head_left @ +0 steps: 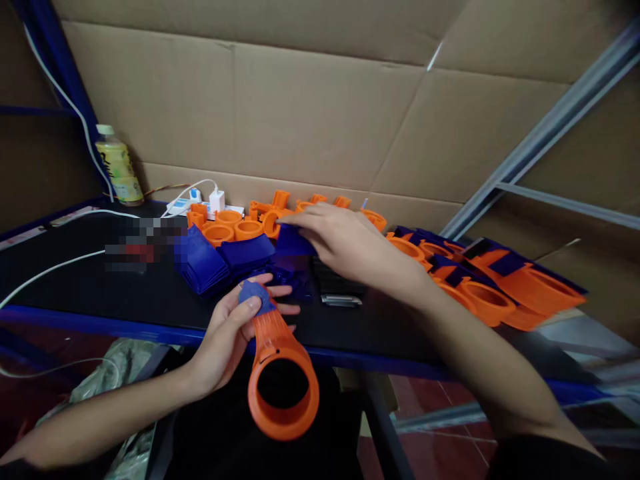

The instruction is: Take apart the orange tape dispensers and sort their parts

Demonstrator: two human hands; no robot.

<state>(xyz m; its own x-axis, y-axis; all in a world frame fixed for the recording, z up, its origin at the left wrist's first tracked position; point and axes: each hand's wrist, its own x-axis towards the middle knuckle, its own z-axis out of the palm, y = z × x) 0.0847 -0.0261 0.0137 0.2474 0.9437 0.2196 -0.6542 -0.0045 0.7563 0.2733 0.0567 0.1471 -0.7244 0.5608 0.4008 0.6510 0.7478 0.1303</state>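
Note:
My left hand [223,343] is closed around the narrow end of an orange plastic piece [274,333], its thumb pressing a blue patch [256,293] there. The piece's wide ring points down toward me, past the table's front edge. Further back, my right hand [340,237] reaches over the table and pinches a dark blue sheet [295,241]; its fingertips are partly hidden. Left of that sheet lie stacks of folded blue sheets [203,260]. A black item with silvery edges [341,300] lies below my right wrist.
Several orange ring pieces [218,233] stand along the back. More orange pieces with blue sheets [485,300] are piled at the right. A power strip with a white charger [217,200], cables and a bottle [119,167] stand at the left. Metal shelf bars [530,127] slant at the right.

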